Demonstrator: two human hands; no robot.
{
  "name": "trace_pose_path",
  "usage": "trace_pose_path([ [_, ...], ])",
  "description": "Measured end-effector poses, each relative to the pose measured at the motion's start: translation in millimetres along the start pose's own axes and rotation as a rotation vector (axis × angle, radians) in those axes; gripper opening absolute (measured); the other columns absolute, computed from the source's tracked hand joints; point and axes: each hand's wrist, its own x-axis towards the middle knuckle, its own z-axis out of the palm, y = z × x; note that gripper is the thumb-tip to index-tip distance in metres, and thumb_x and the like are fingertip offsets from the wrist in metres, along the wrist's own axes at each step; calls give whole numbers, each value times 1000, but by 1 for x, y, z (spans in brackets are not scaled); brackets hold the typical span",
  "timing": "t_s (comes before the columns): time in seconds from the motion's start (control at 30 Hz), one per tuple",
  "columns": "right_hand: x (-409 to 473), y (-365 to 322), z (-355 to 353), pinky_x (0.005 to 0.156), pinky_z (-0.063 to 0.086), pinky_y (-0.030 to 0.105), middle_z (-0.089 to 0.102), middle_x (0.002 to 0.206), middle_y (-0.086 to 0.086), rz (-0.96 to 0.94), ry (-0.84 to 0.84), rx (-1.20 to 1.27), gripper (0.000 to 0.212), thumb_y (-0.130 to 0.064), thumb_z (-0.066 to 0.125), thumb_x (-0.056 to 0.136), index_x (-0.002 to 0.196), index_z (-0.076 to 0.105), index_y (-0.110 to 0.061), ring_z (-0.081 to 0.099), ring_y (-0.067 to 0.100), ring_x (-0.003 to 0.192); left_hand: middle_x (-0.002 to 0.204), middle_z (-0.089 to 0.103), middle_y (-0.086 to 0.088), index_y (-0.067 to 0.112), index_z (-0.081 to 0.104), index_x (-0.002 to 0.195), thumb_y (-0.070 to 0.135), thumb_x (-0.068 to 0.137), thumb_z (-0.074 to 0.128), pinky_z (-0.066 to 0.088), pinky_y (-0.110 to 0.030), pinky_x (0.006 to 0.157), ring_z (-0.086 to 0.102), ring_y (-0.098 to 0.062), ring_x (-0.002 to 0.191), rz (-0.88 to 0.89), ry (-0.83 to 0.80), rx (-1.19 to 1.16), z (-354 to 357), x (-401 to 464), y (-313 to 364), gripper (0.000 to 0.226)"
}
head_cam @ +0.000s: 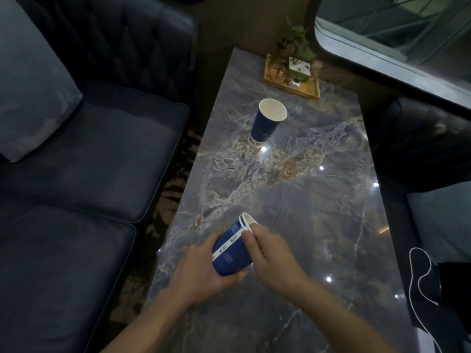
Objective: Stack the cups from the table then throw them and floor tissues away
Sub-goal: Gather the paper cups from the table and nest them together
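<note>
Over the near part of the grey marble table (318, 205) I hold a stack of blue paper cups (230, 250), tilted with the white rims pointing away; two nested rims show at its top. My left hand (201, 273) wraps the stack's base from below. My right hand (270, 253) grips the stack near the rims, thumb on the side. A single blue paper cup (266, 123) with a white inside stands upright further up the table, apart from both hands. No tissues are in sight.
A wooden tray (305, 89) with a small plant, glasses and a box sits at the table's far end. A dark blue sofa (89, 161) runs along the left, with patterned carpet between. A white cord (420, 273) lies on a dark seat at right.
</note>
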Motion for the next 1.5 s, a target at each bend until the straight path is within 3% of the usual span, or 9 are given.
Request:
trace_pose_path([
  [0.1, 13, 3, -2, 59, 44, 49, 56, 65, 10, -40, -27, 50, 39, -40, 36, 97, 71, 44, -12, 51, 22, 58, 88, 71, 17, 41, 49, 119, 62, 54, 77, 57, -25, 63, 67, 0, 72, -27, 26, -19, -1, 9, -5, 74],
  [0.2, 34, 8, -11, 58, 42, 44, 54, 63, 7, -61, -37, 78, 34, -32, 40, 99, 71, 46, -16, 50, 19, 58, 91, 70, 19, 41, 49, 118, 60, 55, 79, 54, -17, 63, 66, 4, 74, -34, 42, -16, -4, 23, -12, 73],
  [0.4, 105, 25, -41, 61, 48, 44, 62, 67, 11, -77, 137, 24, 19, -21, 50, 96, 83, 62, -11, 57, 23, 62, 99, 71, 20, 39, 52, 122, 66, 52, 80, 57, -23, 70, 67, 2, 83, -109, 129, -52, -13, 51, -36, 80],
  [0.63, 216, 41, -79, 87, 40, 26, 60, 119, 13, -69, 314, -211, 29, -9, 51, 93, 122, 53, -6, 56, 25, 109, 99, 72, 22, 45, 50, 120, 66, 50, 81, 59, -26, 72, 68, 4, 83, -161, 166, -98, -22, 65, -53, 79],
  [0.73, 258, 45, -92, 100, 39, 36, 50, 134, 13, -30, 319, -336, 43, -12, 55, 90, 132, 43, -7, 48, 29, 121, 97, 72, 21, 48, 49, 120, 68, 48, 81, 59, -26, 72, 69, 2, 82, -185, 166, -97, -21, 66, -58, 82],
  [0.9, 300, 56, -94, 88, 46, 46, 61, 110, 18, 42, 260, -514, 36, -25, 56, 88, 118, 47, -8, 56, 38, 103, 88, 68, 32, 63, 45, 112, 64, 48, 83, 55, -15, 67, 67, 10, 79, -181, 151, -118, -24, 61, -64, 74],
  [1.07, 301, 59, -84, 85, 42, 44, 61, 92, 18, 50, 293, -571, 20, -17, 48, 91, 104, 54, -4, 57, 35, 90, 86, 71, 23, 57, 47, 101, 64, 48, 83, 58, -23, 65, 69, 4, 75, -213, 161, -106, -32, 57, -65, 64],
  [1.33, 248, 49, -94, 84, 48, 42, 59, 104, 13, 43, 333, -364, 27, -10, 51, 90, 118, 51, -10, 57, 30, 97, 86, 67, 29, 47, 49, 111, 58, 52, 85, 46, -4, 57, 65, 13, 76, -186, 165, -97, -39, 39, -43, 70],
  [1.5, 183, 31, -110, 69, 42, 31, 58, 92, 7, -10, 386, -295, 24, -8, 52, 88, 112, 51, -12, 55, 23, 80, 88, 69, 26, 51, 49, 102, 60, 50, 84, 52, -12, 62, 67, 9, 79, -176, 154, -129, -33, 18, -18, 64],
])
